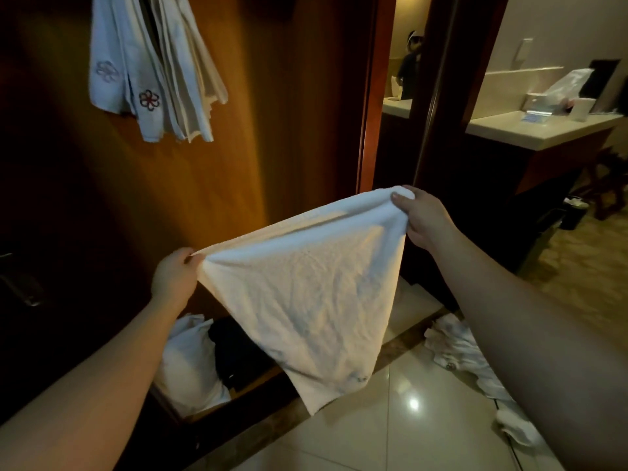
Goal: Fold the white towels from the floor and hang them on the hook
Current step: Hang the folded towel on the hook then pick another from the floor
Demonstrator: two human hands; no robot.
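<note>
Hotel room entry, wooden wardrobe [204, 164], tiled floor [424, 419], vanity counter [530, 130] with tissue box [540, 103]

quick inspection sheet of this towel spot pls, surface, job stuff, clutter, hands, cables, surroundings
surface: glossy tiled floor.
job's things: white towel held up, spread between both hands; hung towels on the wooden wall; more towels crumpled on the floor at right.
clutter: pillow and dark bundle in a low compartment.
grippers: left hand and right hand each pinch a top corner.
cables: nothing seen.
surroundings: counter with a tissue box; bin below.
</note>
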